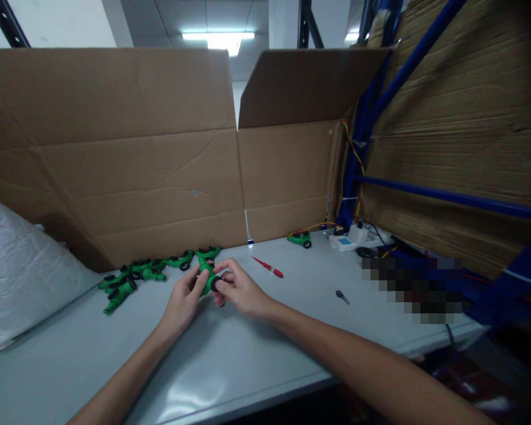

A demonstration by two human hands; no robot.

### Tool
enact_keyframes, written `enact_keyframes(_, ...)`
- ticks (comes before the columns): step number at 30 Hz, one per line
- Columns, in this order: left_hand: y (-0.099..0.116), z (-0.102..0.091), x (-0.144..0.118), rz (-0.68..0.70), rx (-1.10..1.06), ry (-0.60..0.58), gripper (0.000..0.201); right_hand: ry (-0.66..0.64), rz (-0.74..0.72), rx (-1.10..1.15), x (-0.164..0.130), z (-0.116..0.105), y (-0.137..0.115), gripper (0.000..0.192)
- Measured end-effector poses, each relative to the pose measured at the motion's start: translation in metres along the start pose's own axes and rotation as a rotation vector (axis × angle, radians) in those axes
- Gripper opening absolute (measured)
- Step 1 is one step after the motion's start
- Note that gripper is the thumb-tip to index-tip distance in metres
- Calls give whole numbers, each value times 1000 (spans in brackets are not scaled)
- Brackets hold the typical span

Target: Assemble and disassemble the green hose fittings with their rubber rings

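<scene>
Between my two hands is a small green toy car [209, 285] with black wheels, held just above the table. My left hand [186, 295] pinches its left side with thumb and fingers. On the other side, my right hand [241, 292] has thumb and forefinger at a black wheel. My fingers hide part of the toy. Just behind it lies another green toy [207, 254], at the right end of a loose row of several similar green toys [146, 271]. To the right of my right hand a red screwdriver [269, 267] rests on the table.
A single green toy [300, 239] lies at the back right by a white power strip [343, 242] with cables. A small black object [342, 296] sits farther right. Cardboard [159, 171] walls the back, a blue frame [351, 177] stands right, and a white bag [30, 277] bulges at left.
</scene>
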State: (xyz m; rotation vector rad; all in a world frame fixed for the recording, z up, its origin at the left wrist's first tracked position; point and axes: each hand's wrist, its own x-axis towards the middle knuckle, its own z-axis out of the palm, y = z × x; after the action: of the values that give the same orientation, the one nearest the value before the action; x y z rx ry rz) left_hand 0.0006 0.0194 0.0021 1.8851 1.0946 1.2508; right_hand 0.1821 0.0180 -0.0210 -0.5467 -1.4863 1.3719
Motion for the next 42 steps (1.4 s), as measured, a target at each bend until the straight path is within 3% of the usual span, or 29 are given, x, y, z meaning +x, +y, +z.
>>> enact_keyframes(11,6,-9,-1,51,80,54,34,20,6,67,3,3,5,48)
enact_keyframes(17,8,-5,0,10,-61,148,35,118,195,251,1,6,-1,60)
enact_keyframes(24,12,-1,-2,-63,-150,198,48,-27,329,407,-2,3,-8,61)
enact_keyframes(27,8,-3,-2,-64,-117,201,47,1,316,443,-1,2,-7,61)
enact_keyframes(32,0,-4,0,65,-58,211,41,110,200,421,3,2,-6,59)
enact_keyframes(37,-2,-4,-3,92,35,82,56,152,143,385,6,0,-5,53)
enact_keyframes(42,-1,-6,-6,199,234,41,33,142,141,331,5,-1,-7,52)
